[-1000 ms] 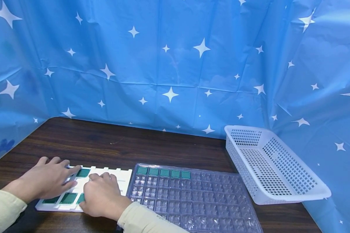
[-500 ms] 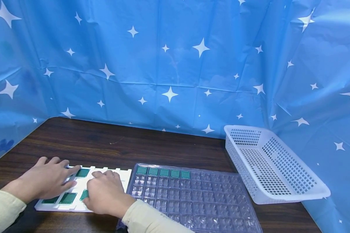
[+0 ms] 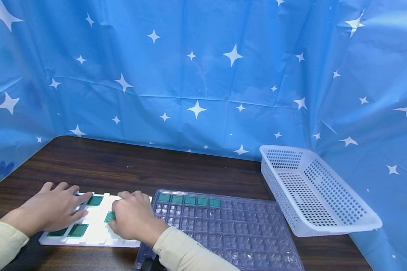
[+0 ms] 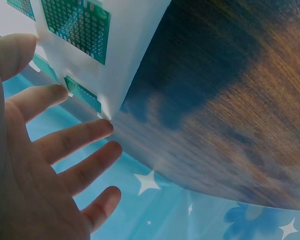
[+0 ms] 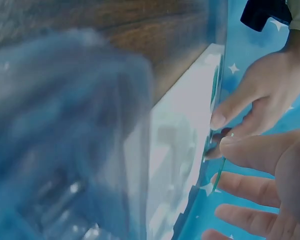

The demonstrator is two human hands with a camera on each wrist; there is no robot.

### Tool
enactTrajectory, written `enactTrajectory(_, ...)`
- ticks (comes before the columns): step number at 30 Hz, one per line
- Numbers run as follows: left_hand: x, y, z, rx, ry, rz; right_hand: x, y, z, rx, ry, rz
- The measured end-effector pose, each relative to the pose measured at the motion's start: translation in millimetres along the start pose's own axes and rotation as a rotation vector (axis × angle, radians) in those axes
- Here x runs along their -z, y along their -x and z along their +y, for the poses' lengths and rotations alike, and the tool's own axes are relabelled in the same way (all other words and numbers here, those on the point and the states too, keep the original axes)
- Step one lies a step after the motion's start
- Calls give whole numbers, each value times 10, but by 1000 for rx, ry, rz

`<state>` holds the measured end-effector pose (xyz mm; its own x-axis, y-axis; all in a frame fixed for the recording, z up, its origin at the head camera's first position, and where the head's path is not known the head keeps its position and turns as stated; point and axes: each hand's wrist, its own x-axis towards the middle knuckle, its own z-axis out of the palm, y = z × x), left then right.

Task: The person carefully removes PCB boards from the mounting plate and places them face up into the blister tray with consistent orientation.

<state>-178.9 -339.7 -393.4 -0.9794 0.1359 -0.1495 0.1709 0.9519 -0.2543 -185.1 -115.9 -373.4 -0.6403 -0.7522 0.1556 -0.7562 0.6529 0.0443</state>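
Pinched by the right hand (image 3: 133, 216) over the tray (image 3: 95, 226), where the left hand (image 3: 55, 207) spreads its fingers, the green board (image 3: 110, 217) should prove light, stiff and perhaps brittle, best held by its edges.

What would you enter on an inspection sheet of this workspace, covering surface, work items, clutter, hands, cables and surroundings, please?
Surface: brown table, wood-grained.
Work items: white tray with green boards in it; beside it, a clear tray with five chips at the left of its far row.
Clutter: white basket, right of the clear tray.
Left grip: left hand spread at the white tray's left end.
Right grip: right hand pinches a single board above the white tray.
Cables: nothing seen.
Surroundings: blue curtain with white stars behind the table.
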Motion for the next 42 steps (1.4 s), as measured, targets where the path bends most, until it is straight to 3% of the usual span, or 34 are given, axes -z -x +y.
enactTrajectory(16, 17, 29, 15, -16, 2, 26, 52, 44, 144, -29, -9, -6)
enactTrajectory(42, 26, 55, 1, -45, 7, 52, -6, 163, 462, -174, -21, -72)
